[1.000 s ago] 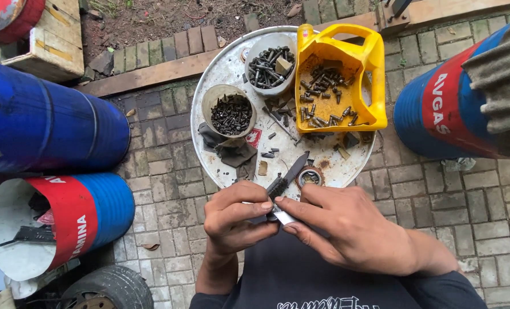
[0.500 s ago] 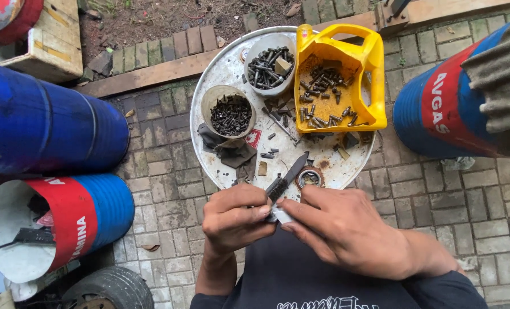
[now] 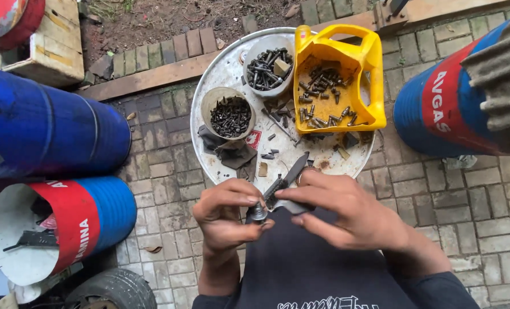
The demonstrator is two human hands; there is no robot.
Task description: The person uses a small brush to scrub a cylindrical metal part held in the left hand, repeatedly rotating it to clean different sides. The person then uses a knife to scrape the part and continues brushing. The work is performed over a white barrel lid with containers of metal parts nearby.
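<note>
Seen from above, a person's left hand (image 3: 226, 214) curls inward at waist level, thumb and fingertips pinched around a small round metal nut-like fitting (image 3: 258, 213). The right hand (image 3: 346, 214) lies palm down beside it, fingers stretched toward the left, closed on a slim dark metal hand tool (image 3: 286, 182) whose long end slants up and away over the near rim of a round white metal tray (image 3: 232, 68). The fitting sits at the tool's lower end, between the two hands and just in front of the person's dark shirt. On the tray stand a yellow cut-open plastic jug (image 3: 372, 80) holding bolts, a grey round cup of dark screws (image 3: 230, 114) and a second round cup of larger bolts (image 3: 266, 66). Blue and red steel drums (image 3: 49, 131) flank the brick paving.
</note>
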